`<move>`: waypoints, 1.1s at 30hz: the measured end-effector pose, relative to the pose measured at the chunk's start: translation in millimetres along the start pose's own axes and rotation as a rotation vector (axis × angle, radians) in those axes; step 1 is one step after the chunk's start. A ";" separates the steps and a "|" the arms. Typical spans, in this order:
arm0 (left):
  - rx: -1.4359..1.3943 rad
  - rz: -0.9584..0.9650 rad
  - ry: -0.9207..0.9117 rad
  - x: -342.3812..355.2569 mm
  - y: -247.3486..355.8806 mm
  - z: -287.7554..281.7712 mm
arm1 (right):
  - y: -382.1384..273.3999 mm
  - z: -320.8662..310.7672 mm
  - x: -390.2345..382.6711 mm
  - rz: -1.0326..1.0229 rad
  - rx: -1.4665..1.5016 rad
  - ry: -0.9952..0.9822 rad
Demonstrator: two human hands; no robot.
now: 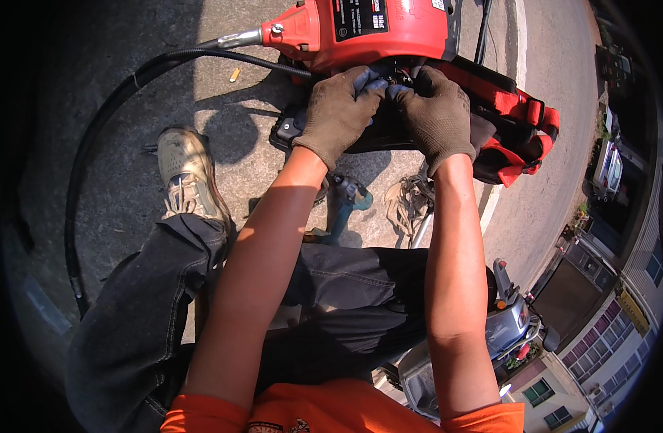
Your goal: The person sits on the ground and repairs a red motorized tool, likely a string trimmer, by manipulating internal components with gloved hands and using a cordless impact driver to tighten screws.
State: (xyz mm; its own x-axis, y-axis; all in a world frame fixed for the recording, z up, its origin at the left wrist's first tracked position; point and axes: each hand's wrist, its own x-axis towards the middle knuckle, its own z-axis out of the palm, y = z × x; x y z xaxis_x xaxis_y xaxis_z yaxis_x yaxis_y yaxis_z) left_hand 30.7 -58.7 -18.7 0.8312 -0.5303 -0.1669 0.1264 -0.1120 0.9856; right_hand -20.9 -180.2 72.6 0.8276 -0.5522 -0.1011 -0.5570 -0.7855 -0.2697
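Observation:
A red motor unit (pixel 411 32) with a black label lies at the top of the view. A metal fitting and a long black flexible hose (pixel 107 101) run out from its left side. Just below the red housing, my left hand (pixel 342 112) and my right hand (pixel 438 115) come close together, both in brown work gloves. Their fingers are bent and pinched at small dark parts and wires (pixel 400 75) in an opening. The gloves hide most of what the fingertips grip. Black and red straps (pixel 522 108) hang from the unit's right side.
A teal hand tool (pixel 342 213) lies on the concrete between my legs, near a crumpled tan cloth bundle (pixel 409 202). My left foot, in a beige shoe (pixel 190 169), rests below the hose. A motor scooter (pixel 508 328) stands at lower right. Beyond the kerb line runs a road.

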 end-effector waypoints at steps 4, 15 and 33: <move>-0.039 0.002 -0.005 -0.8 -2.8 -0.7 | -2.7 -1.2 -0.4 0.014 0.004 -0.012; -0.194 -0.207 -0.035 2.1 25.8 -4.5 | -0.4 2.6 -1.5 -0.034 -0.025 0.050; 0.528 0.220 -0.016 -14.4 24.9 1.2 | 4.4 4.4 -0.3 -0.066 -0.014 0.047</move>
State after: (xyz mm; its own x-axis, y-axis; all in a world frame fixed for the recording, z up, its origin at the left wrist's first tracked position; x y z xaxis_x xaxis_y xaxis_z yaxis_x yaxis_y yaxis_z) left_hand 21.2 -54.9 8.3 0.7988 -0.6005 0.0368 -0.3397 -0.3997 0.8514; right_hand -23.3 -182.2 67.2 0.8584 -0.5116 -0.0381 -0.5028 -0.8241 -0.2609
